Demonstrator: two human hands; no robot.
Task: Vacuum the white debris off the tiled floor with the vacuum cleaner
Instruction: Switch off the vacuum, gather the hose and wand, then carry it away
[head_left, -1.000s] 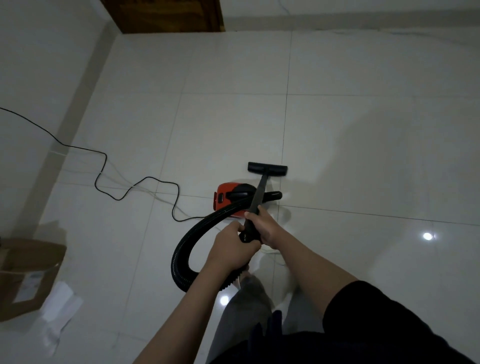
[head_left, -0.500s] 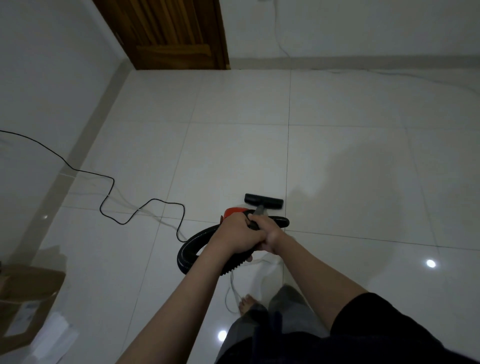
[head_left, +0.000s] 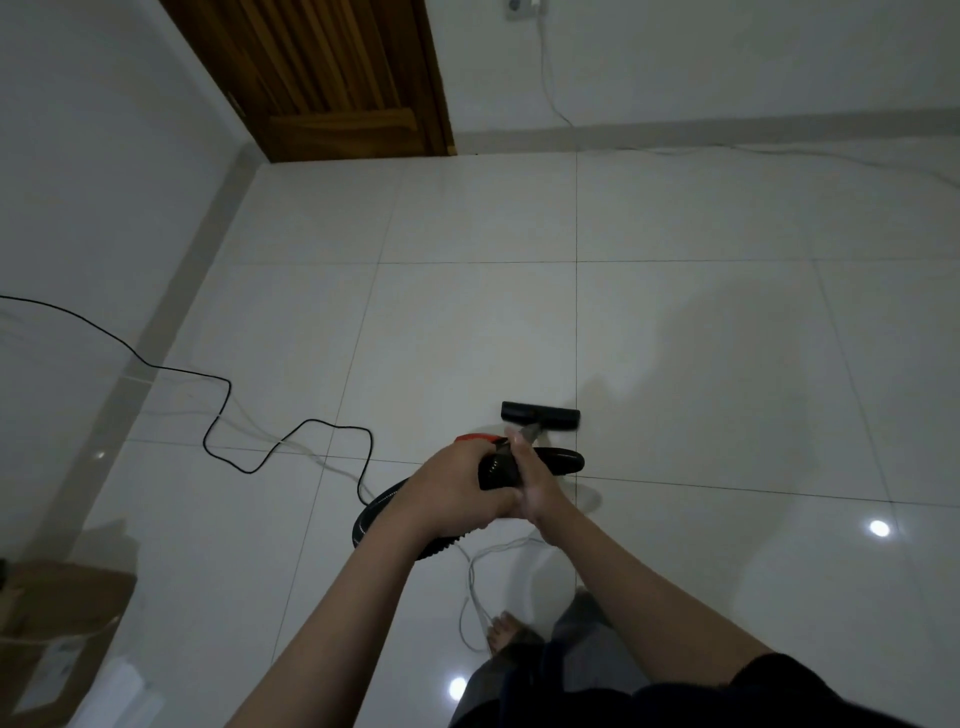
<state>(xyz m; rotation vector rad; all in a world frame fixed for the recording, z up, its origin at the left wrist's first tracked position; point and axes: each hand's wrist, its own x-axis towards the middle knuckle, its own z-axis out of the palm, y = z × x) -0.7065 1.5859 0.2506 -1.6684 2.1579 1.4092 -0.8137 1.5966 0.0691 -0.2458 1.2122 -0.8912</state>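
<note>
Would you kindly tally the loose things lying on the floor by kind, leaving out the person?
Vacuum cleaners: 1, the vacuum cleaner, its wand held by the left hand and right hand
Black cords: 1, the black cord
White cables: 1, the white cable near the foot
Cardboard boxes: 1, the cardboard box
Total: 4

Floor (head_left: 467, 322): glossy, smooth white tile, mirrors lamp spots. Door (head_left: 337, 78): brown wood, ribbed panel. My hose (head_left: 374, 512): black ribbed plastic. Nozzle (head_left: 540, 414): matt black plastic. Vacuum body (head_left: 475, 439): red plastic. Box (head_left: 57, 618): matt brown cardboard. My sleeve (head_left: 810, 691): black cloth.
</note>
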